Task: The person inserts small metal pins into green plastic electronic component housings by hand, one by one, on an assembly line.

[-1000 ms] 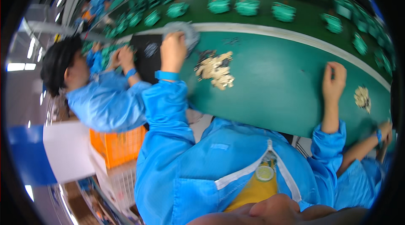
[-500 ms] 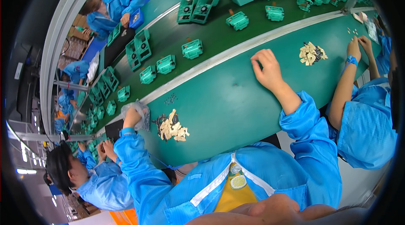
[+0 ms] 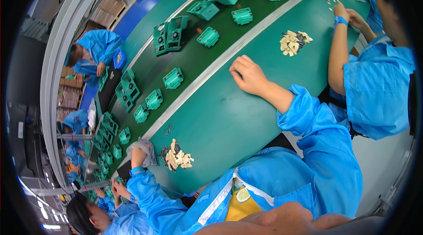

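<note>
My left hand point(image 3: 138, 155) reaches into a crumpled clear plastic bag point(image 3: 150, 152) at the left end of the green work surface. The plastic and the angle hide its fingers. Right beside the bag lies a pile of cream and black small flat pieces point(image 3: 177, 158), with a scatter of tiny dark parts point(image 3: 168, 129) just beyond it. My right hand point(image 3: 249, 76) rests on the green surface near the metal rail, its fingers loosely curled in and nothing visible in them.
Beyond the metal rail point(image 3: 207, 72), a dark green belt carries teal housings point(image 3: 173, 78) and larger teal trays point(image 3: 128, 89). A second pile of pieces point(image 3: 294, 43) lies to the right, near a co-worker's hands point(image 3: 341, 12). Other people in blue work at the left.
The whole view has turned and shifted, so the piles, belt and people appear elsewhere in the picture. My left hand stays at the bag, and my right hand still rests curled on the surface.
</note>
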Demonstrator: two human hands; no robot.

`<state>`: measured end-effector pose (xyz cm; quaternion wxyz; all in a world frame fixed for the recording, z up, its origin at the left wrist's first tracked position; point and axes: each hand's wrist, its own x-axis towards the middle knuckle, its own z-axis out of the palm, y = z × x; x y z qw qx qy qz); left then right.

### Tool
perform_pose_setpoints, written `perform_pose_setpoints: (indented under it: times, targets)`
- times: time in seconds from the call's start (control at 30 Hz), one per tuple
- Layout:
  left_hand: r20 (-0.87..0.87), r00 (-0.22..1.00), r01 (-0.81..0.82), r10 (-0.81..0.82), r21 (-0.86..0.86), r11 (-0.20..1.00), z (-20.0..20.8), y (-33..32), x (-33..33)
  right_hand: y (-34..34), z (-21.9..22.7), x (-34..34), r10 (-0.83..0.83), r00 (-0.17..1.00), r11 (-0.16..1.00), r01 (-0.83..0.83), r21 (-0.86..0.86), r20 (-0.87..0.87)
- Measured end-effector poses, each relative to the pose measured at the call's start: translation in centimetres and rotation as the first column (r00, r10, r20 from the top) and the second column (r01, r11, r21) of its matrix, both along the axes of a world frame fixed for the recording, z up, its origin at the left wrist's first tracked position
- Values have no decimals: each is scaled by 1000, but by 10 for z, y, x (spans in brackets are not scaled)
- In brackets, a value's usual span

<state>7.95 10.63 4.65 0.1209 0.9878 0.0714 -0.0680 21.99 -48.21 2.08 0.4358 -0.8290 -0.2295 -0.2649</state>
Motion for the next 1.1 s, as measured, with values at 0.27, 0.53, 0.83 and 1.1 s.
perform_pose_setpoints:
  times: [0.27, 0.53, 0.83, 1.1]
  targets:
    - [-9, 998, 68, -68, 229, 971, -17, 5, 14, -5, -4, 4, 1, 1000, 1000, -1, 5, -7]
    - [112, 988, 59, -108, 372, 927, -21, 18, 11, -11, -3, 4, -35, 999, 999, 35, -15, -33]
    - [377, 897, -320, 229, 200, 926, 22, -49, -29, -9, -5, 2, -4, 1000, 1000, 4, -2, -20]
    - [-44, 763, 139, 645, -963, -231, 67, -174, -56, -16, -3, 5, 31, 999, 999, -31, -13, 14]
